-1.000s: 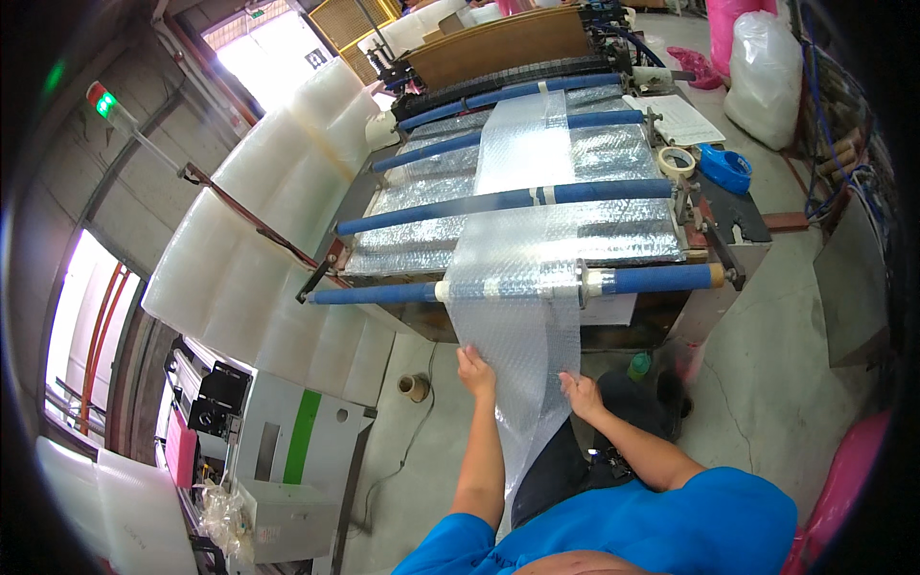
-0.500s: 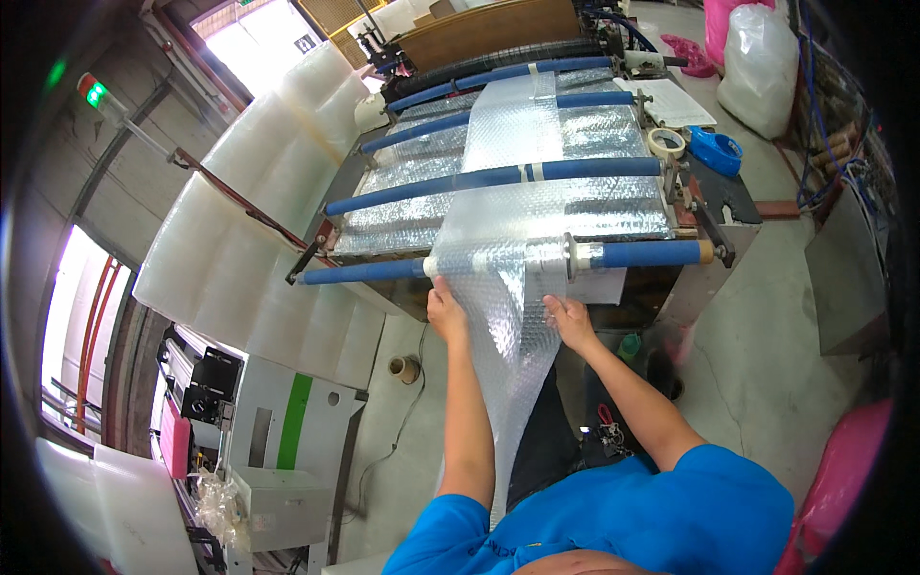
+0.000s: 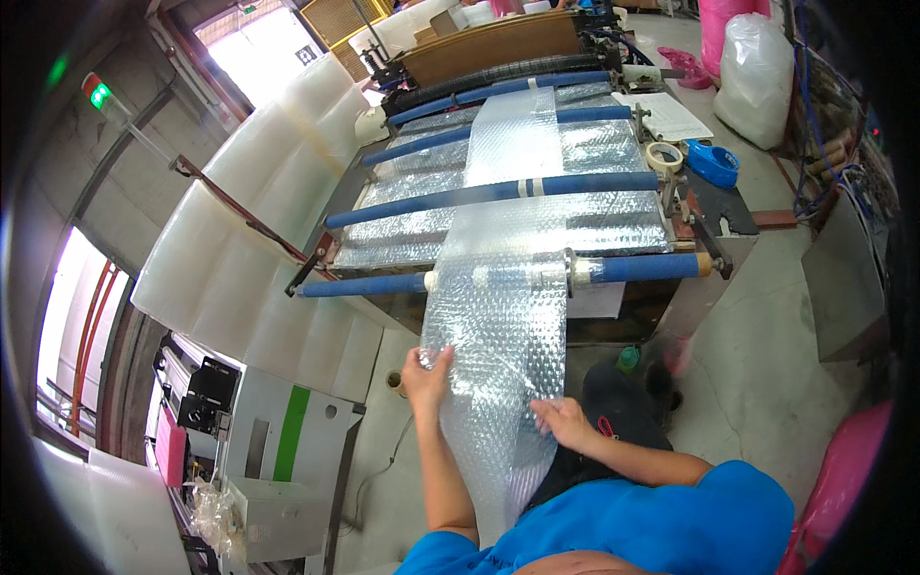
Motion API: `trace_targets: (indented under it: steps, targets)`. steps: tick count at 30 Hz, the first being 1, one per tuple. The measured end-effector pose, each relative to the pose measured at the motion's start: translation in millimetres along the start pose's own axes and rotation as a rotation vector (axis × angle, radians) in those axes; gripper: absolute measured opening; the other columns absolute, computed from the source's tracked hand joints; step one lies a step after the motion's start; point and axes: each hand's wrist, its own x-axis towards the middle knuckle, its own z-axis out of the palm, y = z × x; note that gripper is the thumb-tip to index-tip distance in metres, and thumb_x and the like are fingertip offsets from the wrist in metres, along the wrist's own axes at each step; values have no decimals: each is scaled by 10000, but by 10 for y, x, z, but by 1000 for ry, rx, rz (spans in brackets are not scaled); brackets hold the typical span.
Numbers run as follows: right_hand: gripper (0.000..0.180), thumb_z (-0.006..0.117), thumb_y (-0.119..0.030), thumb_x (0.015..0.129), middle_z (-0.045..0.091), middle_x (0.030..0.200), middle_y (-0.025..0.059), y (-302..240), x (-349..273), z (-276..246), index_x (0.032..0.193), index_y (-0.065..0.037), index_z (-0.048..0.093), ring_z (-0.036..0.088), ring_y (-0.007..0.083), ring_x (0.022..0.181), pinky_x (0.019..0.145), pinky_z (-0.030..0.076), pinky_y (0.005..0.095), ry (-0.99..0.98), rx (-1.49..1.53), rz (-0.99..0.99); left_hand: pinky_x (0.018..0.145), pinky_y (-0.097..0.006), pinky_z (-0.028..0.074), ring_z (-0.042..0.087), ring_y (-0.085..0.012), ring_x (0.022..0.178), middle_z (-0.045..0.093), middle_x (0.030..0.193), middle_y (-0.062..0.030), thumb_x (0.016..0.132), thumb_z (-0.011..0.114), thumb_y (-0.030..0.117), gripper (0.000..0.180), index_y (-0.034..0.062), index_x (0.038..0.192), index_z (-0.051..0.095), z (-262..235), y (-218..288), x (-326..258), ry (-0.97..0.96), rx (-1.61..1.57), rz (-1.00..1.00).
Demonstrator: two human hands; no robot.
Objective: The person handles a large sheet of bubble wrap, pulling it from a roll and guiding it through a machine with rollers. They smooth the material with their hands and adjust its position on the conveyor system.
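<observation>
Grey concrete floor point(image 3: 767, 374), bright daylit doorway point(image 3: 254, 43) behind.

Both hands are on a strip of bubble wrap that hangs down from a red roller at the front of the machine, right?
Not quite: the roller is blue, not red, as the head view shows. The rest holds: the left hand and right hand are both on the strip of bubble wrap hanging down from it.
</observation>
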Motion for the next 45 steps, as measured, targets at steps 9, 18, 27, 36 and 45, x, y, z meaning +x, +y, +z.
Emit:
trace_targets:
  steps: [9,18,27,36,45]
  targets:
    - [410,488,-391,810,535,590,31,734,550,-279,707,-4,571,504,104,545,505,406,261,74,-98,-5,525,-370,410,555,-280,569,572,634,-146,797,481,420,424,-2,779,522,449,-489,27,112,277,-16]
    - [424,480,-418,806,529,594,47,773,866,-444,758,-4,562,501,134,550,537,402,271,135,-318,-87,556,-441,386,533,-394,666,560,692,-193,824,383,473,467,19,856,488,873,-811,148,265,235,100]
    - [416,478,-416,807,513,569,40,676,755,-364,702,-18,535,489,128,529,518,395,269,185,-281,-60,535,-438,366,508,-413,640,532,660,-206,837,381,449,460,-2,835,473,870,-765,116,283,134,174]
    - [437,472,-426,807,507,549,42,702,753,-361,668,-16,531,497,132,511,504,398,271,220,-338,-91,537,-452,357,503,-418,647,528,672,-221,846,371,428,441,-3,846,468,884,-807,114,278,143,164]
    - [460,445,-437,807,532,532,93,738,759,-361,651,-17,549,548,233,531,536,420,337,232,-364,-89,537,-446,357,495,-417,648,523,677,-222,855,374,396,417,-8,827,474,873,-758,110,256,159,132]
